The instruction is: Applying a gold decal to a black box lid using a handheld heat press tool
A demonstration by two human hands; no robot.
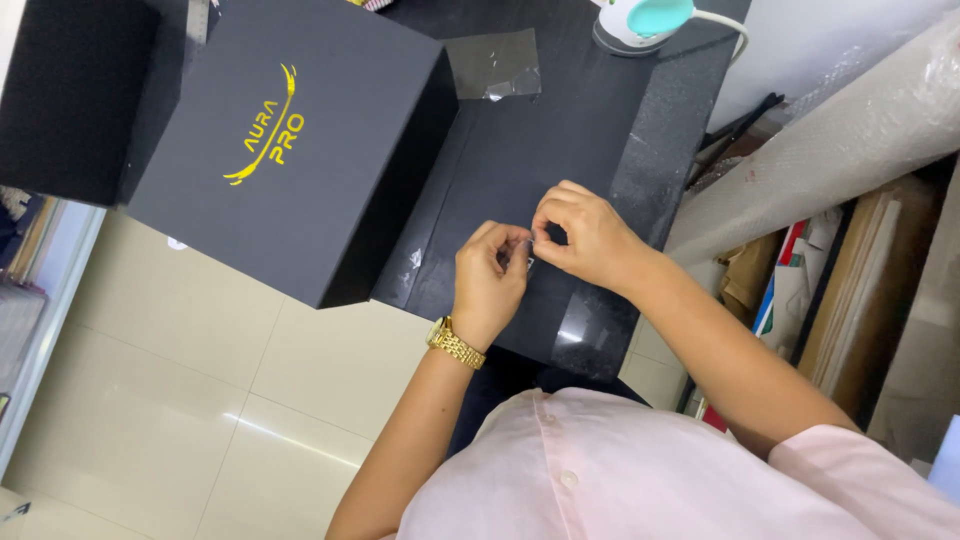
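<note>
Both hands met over the dark tabletop (560, 130): left hand (487, 280) and right hand (578, 235) pinched a small clear film (520, 258) between the fingertips. Big black box (280, 150) with a yellow logo sat left of them. Clear sheet (493, 64) lay beyond, near a white-teal device (640, 22).

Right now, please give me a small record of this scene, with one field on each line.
left hand: pinches a small clear piece, gold watch on its wrist
right hand: pinches the same piece, fingertips meet the left
clear piece: tiny, too small to identify
surface: black table
box: large, black, yellow print, left of the hands
film: clear sheet, lying flat on the table
</note>
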